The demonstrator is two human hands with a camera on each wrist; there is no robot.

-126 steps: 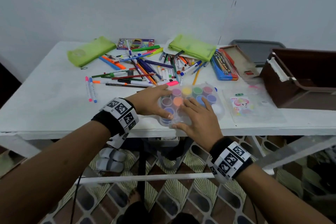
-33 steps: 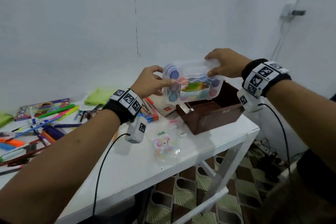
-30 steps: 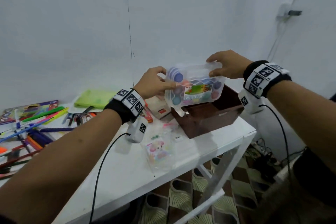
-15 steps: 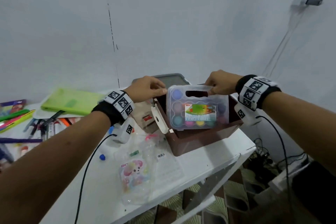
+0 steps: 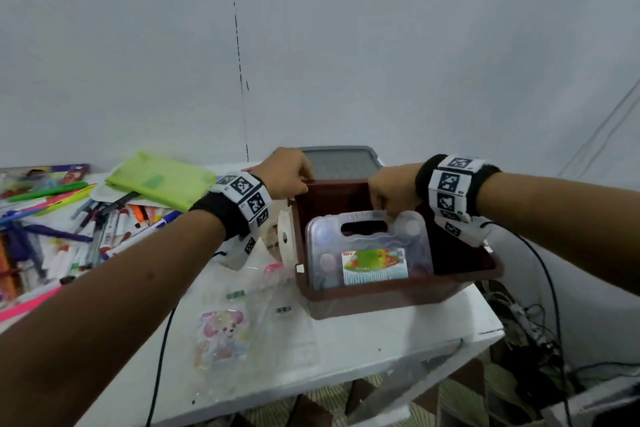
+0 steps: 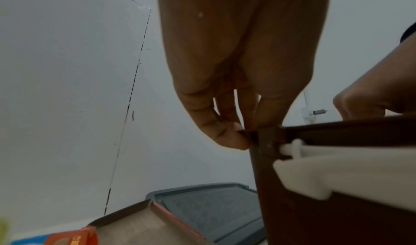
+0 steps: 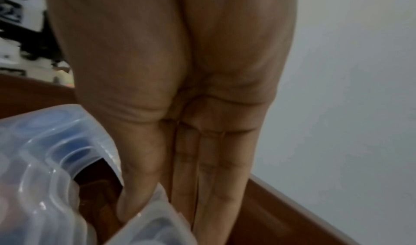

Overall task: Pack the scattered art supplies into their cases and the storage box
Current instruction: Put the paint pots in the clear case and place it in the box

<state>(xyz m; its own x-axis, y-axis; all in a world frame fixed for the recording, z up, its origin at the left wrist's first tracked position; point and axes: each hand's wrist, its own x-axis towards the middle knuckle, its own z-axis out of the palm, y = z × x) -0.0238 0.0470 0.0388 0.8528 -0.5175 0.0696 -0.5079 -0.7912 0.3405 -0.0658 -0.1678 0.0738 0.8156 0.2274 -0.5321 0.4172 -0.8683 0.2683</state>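
The brown storage box [image 5: 398,295] stands at the table's right end. A clear paint case [image 5: 370,253] with coloured pots stands upright inside it, against the near wall, handle up. My left hand [image 5: 294,173] is at the box's far left corner; in the left wrist view the left hand [image 6: 247,131] pinches the box rim [image 6: 315,133] between thumb and fingers. My right hand [image 5: 391,191] reaches down behind the case's handle. In the right wrist view the right hand [image 7: 162,204] pinches the top edge of the paint case [image 7: 45,159], thumb on one side, fingers pointing down on the other.
A white latch [image 5: 285,236] hangs open on the box's left side. A grey lid [image 5: 341,163] lies behind the box. Left of it lie a green pouch [image 5: 162,180] and a pile of pens [image 5: 69,225]. A clear plastic bag [image 5: 225,333] lies near the front edge.
The paint case has come down from above the box into it. My left hand has let go of the case and taken the box's rim. My right hand stays on the case.
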